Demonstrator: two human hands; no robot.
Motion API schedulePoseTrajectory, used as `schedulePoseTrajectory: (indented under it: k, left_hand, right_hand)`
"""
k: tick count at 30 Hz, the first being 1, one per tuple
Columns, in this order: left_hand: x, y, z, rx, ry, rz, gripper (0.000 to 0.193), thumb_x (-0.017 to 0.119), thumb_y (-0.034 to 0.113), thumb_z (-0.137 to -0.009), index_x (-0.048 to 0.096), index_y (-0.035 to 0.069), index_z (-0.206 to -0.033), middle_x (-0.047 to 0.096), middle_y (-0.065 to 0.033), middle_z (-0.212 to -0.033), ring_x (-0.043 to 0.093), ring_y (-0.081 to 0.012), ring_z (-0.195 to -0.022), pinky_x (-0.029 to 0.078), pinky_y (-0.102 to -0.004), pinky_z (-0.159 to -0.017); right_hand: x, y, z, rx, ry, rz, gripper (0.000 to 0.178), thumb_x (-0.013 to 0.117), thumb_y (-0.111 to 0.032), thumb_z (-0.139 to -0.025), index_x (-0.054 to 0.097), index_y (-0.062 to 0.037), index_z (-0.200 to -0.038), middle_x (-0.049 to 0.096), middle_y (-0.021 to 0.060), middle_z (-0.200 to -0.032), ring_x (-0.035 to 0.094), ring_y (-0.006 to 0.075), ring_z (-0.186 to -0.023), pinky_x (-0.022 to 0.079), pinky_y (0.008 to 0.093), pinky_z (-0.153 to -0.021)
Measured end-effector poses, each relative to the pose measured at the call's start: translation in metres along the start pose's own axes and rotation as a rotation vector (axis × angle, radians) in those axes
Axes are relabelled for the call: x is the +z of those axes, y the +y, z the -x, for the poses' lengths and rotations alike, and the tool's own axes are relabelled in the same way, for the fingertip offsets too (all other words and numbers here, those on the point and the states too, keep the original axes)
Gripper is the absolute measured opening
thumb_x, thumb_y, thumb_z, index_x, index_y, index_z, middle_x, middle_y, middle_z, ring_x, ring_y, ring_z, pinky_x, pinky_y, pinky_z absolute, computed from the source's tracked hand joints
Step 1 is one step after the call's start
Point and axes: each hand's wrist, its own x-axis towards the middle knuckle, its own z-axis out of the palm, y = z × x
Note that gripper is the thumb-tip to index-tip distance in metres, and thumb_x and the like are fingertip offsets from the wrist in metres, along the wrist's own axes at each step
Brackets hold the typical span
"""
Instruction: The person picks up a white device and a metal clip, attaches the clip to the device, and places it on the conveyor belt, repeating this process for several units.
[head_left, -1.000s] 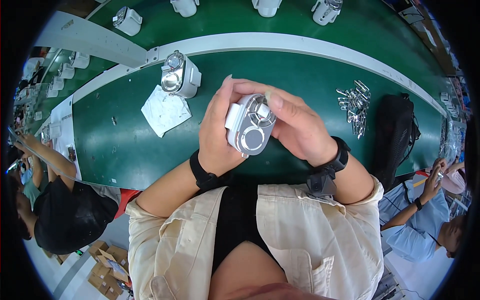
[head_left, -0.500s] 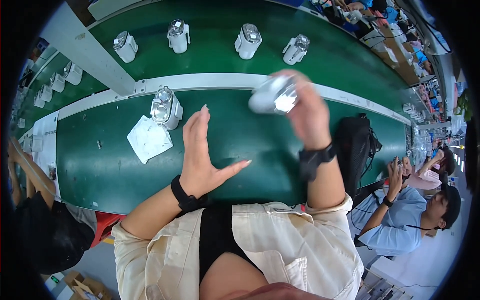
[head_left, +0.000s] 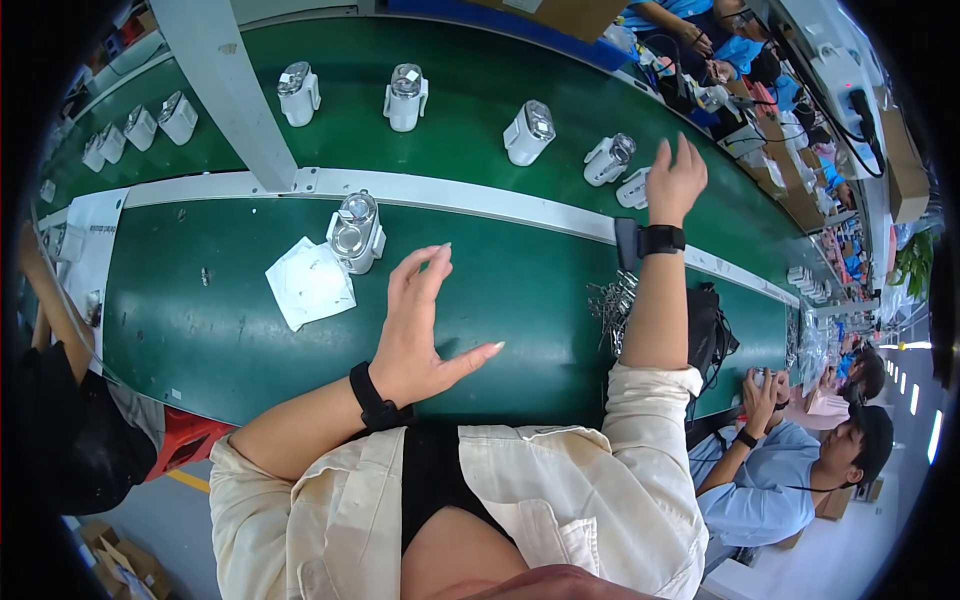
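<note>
Reaching over the white rail [head_left: 450, 194] with the right hand [head_left: 677, 185], empty-looking and spread at the fingers, close beside a white device [head_left: 632, 190] set on the green surface [head_left: 460, 125] beyond. Cannot tell touching from a narrow gap there, with one end of the device hidden by the hand. Hovering with the left hand [head_left: 410, 345] over the near desk [head_left: 510, 280], empty and spread wide, with the thumb stretched well away from the raised fingers. Wearing a black wristband [head_left: 372, 398] on each wrist, with a boxy black attachment [head_left: 627, 242] at the right one.

Facing four similar devices [head_left: 528, 135] spaced along that green surface, to the left of the first, and more white casings [head_left: 178, 118] past the white post [head_left: 225, 85] farther left. Having a silver-topped device [head_left: 355, 236] on the desk, forward of the left hand and just beside a white sheet [head_left: 310, 285]. Stretching the right forearm [head_left: 658, 320] alongside a heap of metal clips [head_left: 610, 308], near a black bag [head_left: 706, 322]. Working between a co-worker in light blue [head_left: 770, 500], at the right, and another in black [head_left: 75, 440], at the left.
</note>
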Motion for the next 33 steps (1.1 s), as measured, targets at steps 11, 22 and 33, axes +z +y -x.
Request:
schedulePoseTrajectory:
  k: [11,22,33]
  left_hand:
    - [-0.002,0.003,0.001,-0.051,0.028,0.024,0.098,0.082,0.021,-0.07,0.023,-0.001,-0.146,0.031,-0.0235,-0.137,0.039,-0.0366,-0.124,0.043,-0.0452,-0.101]
    - [-0.05,0.009,0.008,0.113,0.471,-0.418,0.099,0.085,0.02,-0.065,0.027,-0.006,-0.142,0.035,-0.0261,-0.137,0.038,-0.0387,-0.126,0.036,-0.0445,-0.105]
    - [-0.048,-0.058,0.014,-0.527,0.313,0.046,0.084,0.084,0.014,-0.065,0.038,-0.002,-0.135,0.054,-0.0226,-0.121,0.057,-0.0395,-0.108,0.049,-0.0392,-0.087]
  right_hand:
    - [-0.013,-0.118,0.008,0.174,-0.834,-0.664,0.079,0.08,-0.032,-0.068,0.049,0.0078,-0.129,0.063,0.0259,-0.116,0.063,0.037,-0.106,0.049,0.0366,-0.093]
    - [-0.01,-0.122,0.028,0.129,-0.841,-0.501,0.084,0.081,-0.033,-0.07,0.045,0.0071,-0.134,0.058,0.0267,-0.124,0.06,0.0332,-0.113,0.047,0.0358,-0.095]
    - [-0.153,-0.217,0.037,0.119,-0.599,-1.131,0.03,0.073,-0.009,-0.079,0.064,-0.0025,-0.106,0.062,0.0123,-0.094,0.061,0.0211,-0.081,0.051,0.0291,-0.071]
